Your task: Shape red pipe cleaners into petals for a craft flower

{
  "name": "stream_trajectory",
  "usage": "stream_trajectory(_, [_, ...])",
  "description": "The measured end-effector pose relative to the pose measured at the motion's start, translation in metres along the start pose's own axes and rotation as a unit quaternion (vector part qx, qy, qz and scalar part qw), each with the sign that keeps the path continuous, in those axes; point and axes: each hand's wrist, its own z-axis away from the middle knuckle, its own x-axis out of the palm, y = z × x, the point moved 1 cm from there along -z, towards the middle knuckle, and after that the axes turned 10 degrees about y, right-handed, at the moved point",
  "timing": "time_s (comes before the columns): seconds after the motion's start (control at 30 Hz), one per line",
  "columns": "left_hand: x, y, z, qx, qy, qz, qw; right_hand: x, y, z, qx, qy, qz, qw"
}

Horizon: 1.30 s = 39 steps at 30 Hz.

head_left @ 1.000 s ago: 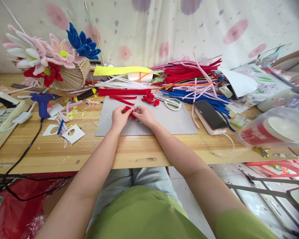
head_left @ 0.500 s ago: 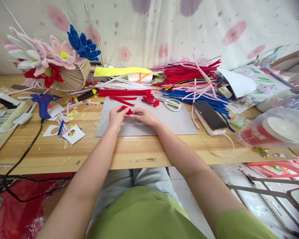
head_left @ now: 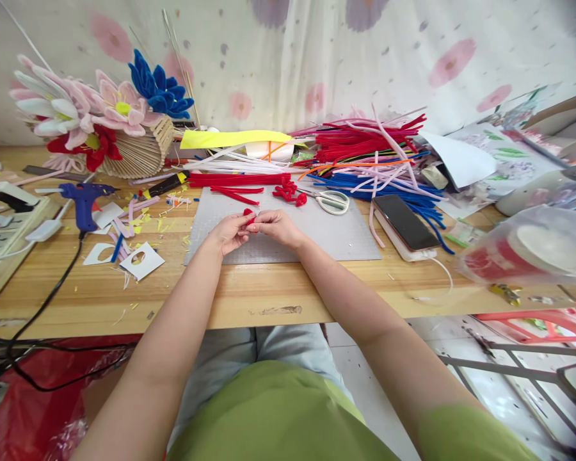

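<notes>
A small red fuzzy piece (head_left: 249, 216) is pinched between both hands above the grey cutting mat (head_left: 317, 240). My left hand (head_left: 232, 233) grips it from the left, fingers curled. From the right, my right hand (head_left: 274, 225) closes thumb and fingertips on its lower edge; the fingers cover much of the piece. Beyond the hands, short red stems (head_left: 235, 193) lie on the mat, with longer red stems (head_left: 240, 180) behind them. A cluster of curled red pieces (head_left: 288, 191) touches white-handled scissors (head_left: 332, 202).
At left are a blue glue gun (head_left: 85, 203) with its black cable, white card squares (head_left: 148, 266) and scraps. Fuzzy flowers (head_left: 120, 105) stand behind. On the right lie a phone (head_left: 406, 222), blue stems (head_left: 415, 202) and a bagged cup (head_left: 504, 256).
My left hand has turned and its fingers have curled further under the red piece. My right hand has shifted slightly left, and both hands are closer together. Less of the red piece shows.
</notes>
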Motion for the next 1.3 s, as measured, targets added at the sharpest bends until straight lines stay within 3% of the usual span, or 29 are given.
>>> stream_trajectory(0.27, [0.003,-0.001,0.005,-0.012,-0.044,0.034,0.998,0.001,-0.003,-0.001,-0.016,0.010,0.006,1.000])
stream_trajectory(0.33, [0.002,-0.001,0.004,0.038,-0.021,0.009,0.999,-0.002,-0.003,-0.001,0.007,-0.005,-0.011,1.000])
stream_trajectory(0.4, [-0.001,-0.001,0.002,0.112,0.049,-0.037,0.992,-0.007,-0.002,-0.001,0.037,-0.018,-0.026,0.999])
stream_trajectory(0.5, [-0.008,0.001,-0.002,0.215,0.145,-0.142,0.955,-0.016,0.001,0.000,0.052,-0.018,-0.025,0.998])
stream_trajectory(0.63, [-0.016,0.000,-0.005,0.284,0.124,-0.270,0.912,-0.024,0.004,-0.001,0.039,0.011,-0.014,0.999])
stream_trajectory(0.8, [-0.016,-0.003,-0.005,0.318,0.126,-0.305,0.889,-0.022,0.006,-0.002,0.054,0.052,-0.022,0.997])
stream_trajectory(0.9, [-0.011,-0.008,-0.006,0.315,0.123,-0.272,0.901,-0.014,0.010,-0.004,0.099,0.089,-0.078,0.988])
stream_trajectory(1.13, [0.007,-0.011,0.002,0.218,0.048,-0.087,0.971,0.000,0.012,-0.005,0.150,0.200,-0.146,0.957])
stream_trajectory(1.3, [0.010,-0.009,0.007,0.163,0.023,-0.044,0.985,-0.003,0.011,-0.005,0.176,0.180,-0.141,0.957])
